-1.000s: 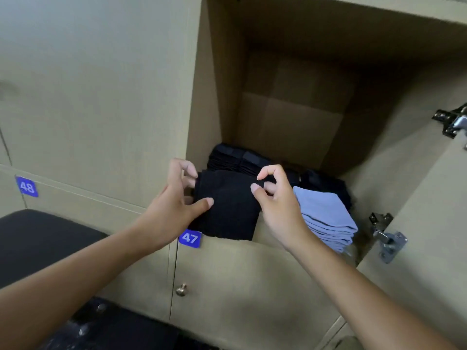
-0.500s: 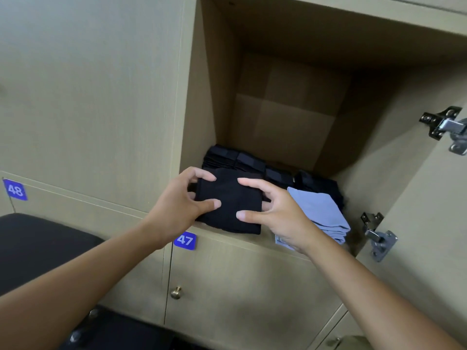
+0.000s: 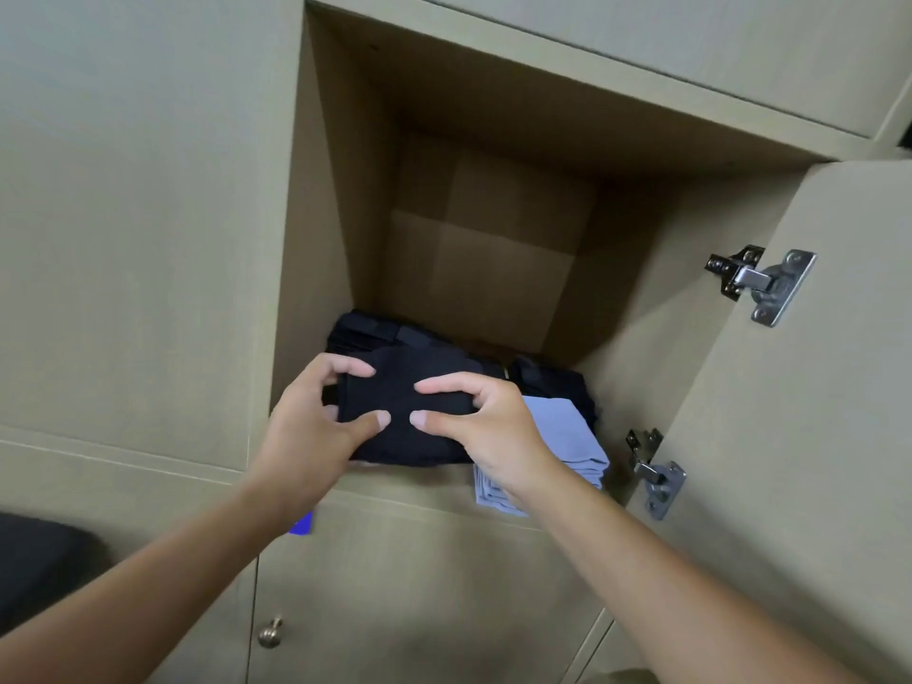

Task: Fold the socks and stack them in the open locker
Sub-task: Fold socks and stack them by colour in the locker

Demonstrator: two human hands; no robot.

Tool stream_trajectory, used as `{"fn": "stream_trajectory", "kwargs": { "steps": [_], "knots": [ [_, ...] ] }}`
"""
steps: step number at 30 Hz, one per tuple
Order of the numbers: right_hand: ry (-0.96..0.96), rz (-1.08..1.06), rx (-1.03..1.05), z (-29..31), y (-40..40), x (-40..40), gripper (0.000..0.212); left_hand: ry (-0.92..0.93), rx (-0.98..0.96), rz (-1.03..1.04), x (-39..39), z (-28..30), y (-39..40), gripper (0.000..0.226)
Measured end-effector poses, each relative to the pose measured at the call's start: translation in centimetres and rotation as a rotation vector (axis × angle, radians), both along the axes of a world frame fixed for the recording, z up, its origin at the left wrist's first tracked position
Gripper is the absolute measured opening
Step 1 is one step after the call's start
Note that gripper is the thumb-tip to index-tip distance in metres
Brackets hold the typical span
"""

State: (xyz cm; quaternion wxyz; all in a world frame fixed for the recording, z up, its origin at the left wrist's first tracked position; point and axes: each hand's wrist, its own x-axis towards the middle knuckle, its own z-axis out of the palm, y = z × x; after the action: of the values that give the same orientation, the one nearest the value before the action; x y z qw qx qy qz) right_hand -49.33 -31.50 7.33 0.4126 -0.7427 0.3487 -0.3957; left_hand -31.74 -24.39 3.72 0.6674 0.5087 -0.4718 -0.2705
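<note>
At the front left edge of the open locker [image 3: 321, 239], the left hand [image 3: 311, 436] and right hand [image 3: 488, 427] each clamp curled fingers on the folded black socks [image 3: 409, 427], which seemingly top a dark stack beside the light blue socks [image 3: 567, 441].

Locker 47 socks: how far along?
Done: folded dark socks sit at the back of the locker, and a light blue stack at front right. In hand: left hand and right hand hold a folded black sock at front left. Left: letting go; further socks aren't visible.
</note>
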Motion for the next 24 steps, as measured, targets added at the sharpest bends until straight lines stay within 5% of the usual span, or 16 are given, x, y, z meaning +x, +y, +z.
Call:
{"fn": "stream_trajectory", "kwargs": {
  "steps": [11, 24],
  "knots": [
    [0.189, -0.205, -0.236, 5.1, -6.1, -3.6, 0.023, -0.250, 0.092, -0.019, -0.9, -0.3, -1.0, 0.021],
    [0.290, -0.579, -0.185, 8.8, -14.3, -9.2, 0.023, -0.448, 0.135, -0.044, -1.3, -0.2, -0.4, 0.016]
  ]
}}
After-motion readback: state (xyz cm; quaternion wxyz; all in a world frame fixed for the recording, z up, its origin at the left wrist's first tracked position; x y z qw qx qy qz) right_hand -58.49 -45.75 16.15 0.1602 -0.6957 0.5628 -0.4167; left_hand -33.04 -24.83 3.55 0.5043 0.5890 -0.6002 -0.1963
